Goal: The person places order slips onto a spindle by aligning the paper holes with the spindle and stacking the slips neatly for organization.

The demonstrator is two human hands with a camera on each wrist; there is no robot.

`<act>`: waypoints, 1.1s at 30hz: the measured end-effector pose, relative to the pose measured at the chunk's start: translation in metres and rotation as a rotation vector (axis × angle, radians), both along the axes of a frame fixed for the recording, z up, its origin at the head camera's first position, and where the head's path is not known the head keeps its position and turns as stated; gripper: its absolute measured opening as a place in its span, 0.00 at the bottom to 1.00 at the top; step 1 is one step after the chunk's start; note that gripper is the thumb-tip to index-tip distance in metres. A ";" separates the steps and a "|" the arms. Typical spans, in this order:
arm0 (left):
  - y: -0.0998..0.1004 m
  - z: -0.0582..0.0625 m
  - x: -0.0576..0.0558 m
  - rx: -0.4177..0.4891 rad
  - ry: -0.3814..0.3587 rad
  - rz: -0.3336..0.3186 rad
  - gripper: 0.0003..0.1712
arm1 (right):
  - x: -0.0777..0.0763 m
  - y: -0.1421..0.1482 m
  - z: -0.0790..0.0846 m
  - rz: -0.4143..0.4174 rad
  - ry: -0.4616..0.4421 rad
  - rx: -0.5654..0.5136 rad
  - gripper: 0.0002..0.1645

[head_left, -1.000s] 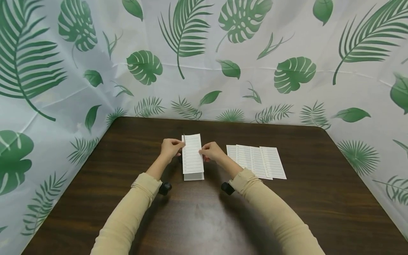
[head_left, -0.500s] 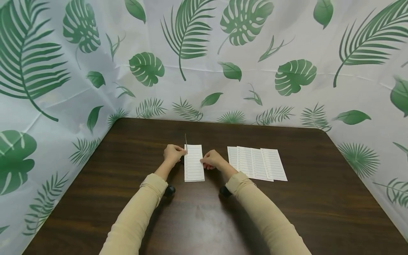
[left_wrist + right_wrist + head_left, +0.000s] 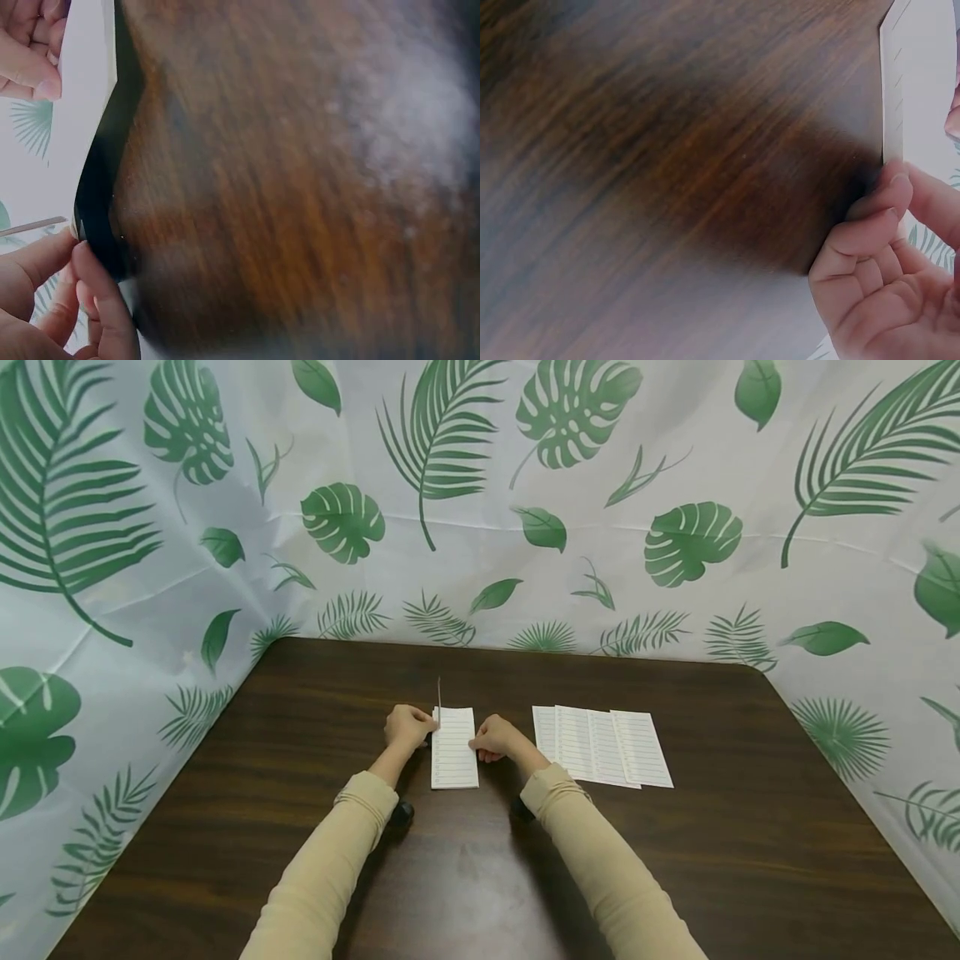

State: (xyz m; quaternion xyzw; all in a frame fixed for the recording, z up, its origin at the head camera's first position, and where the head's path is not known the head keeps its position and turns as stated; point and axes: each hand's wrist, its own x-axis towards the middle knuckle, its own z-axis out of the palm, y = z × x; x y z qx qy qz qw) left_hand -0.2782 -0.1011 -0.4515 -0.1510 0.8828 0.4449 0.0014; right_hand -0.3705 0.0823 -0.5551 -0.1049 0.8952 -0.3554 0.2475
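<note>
In the head view a narrow stack of white lined sheets with small checkboxes (image 3: 454, 760) is on the brown table. My left hand (image 3: 408, 727) pinches its left edge near the top, thumb and forefinger together, as the left wrist view shows on the sheets (image 3: 90, 82). A thin greyish strip (image 3: 438, 693) sticks up past the top edge beside my left fingertips. My right hand (image 3: 501, 739) pinches the right edge, its other fingers curled under. The right wrist view shows that edge of the sheets (image 3: 892, 97) between thumb and forefinger.
To the right, several similar lined sheets (image 3: 600, 745) lie overlapped in a fan on the dark wooden table (image 3: 720, 860). A white cloth with green leaves (image 3: 480, 552) hangs behind and along the sides. My right forearm (image 3: 600, 852) passes near the fanned sheets.
The upper sheets, raised and offset before, have come down onto the lower one, so the near edges now line up. Both hands moved slightly towards me, and more of the thin strip shows.
</note>
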 end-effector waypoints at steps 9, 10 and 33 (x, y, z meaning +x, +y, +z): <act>-0.004 -0.002 -0.004 0.108 -0.087 0.004 0.19 | -0.012 0.007 -0.026 -0.011 -0.014 -0.091 0.15; -0.004 -0.002 -0.005 0.101 -0.091 -0.005 0.19 | -0.008 0.007 -0.021 -0.020 -0.020 -0.095 0.14; -0.006 -0.004 -0.008 0.068 -0.128 -0.059 0.14 | 0.001 0.007 -0.004 -0.019 -0.012 -0.112 0.14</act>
